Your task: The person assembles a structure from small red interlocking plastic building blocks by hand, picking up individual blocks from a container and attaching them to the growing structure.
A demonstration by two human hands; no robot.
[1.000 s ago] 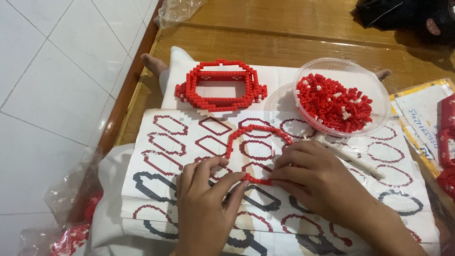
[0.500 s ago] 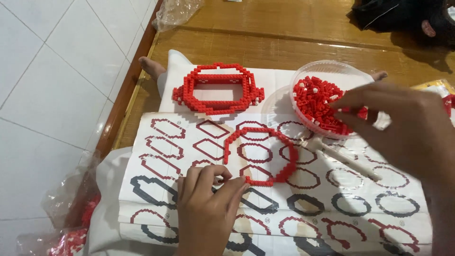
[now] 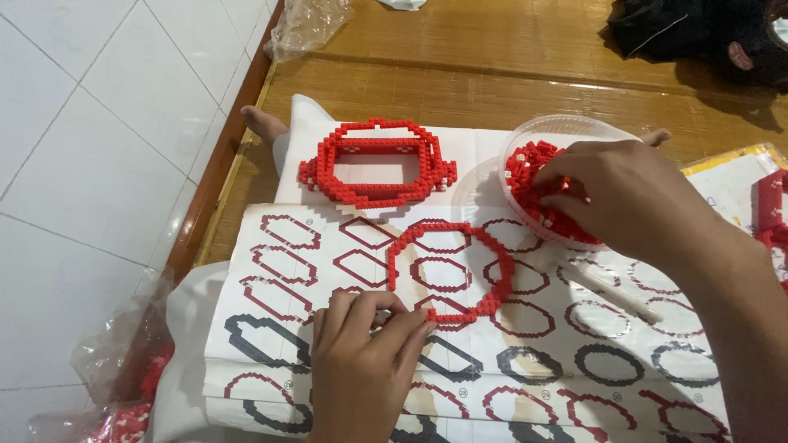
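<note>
A thin ring of small red bricks (image 3: 496, 279) lies on a paper sheet printed with red and black ring outlines (image 3: 271, 271). My left hand (image 3: 365, 361) rests on the sheet, fingertips pinched at the ring's lower left edge. My right hand (image 3: 620, 193) reaches into a clear plastic bowl (image 3: 548, 127) of loose red bricks (image 3: 525, 168), fingers curled among them; whether it holds one is hidden. A thicker built red frame (image 3: 373, 164) lies on white cloth behind the sheet.
A white stick (image 3: 611, 287) lies on the sheet right of the ring. Wooden floor mat (image 3: 492, 49) stretches behind, white tiles (image 3: 98, 148) at left. Plastic bags with red bricks (image 3: 131, 394) sit lower left. More red pieces (image 3: 771, 209) and a booklet are at the right edge.
My right hand left the ring, rose to the bowl and has now dipped its fingers into the loose bricks. My left hand stays at the ring's lower edge.
</note>
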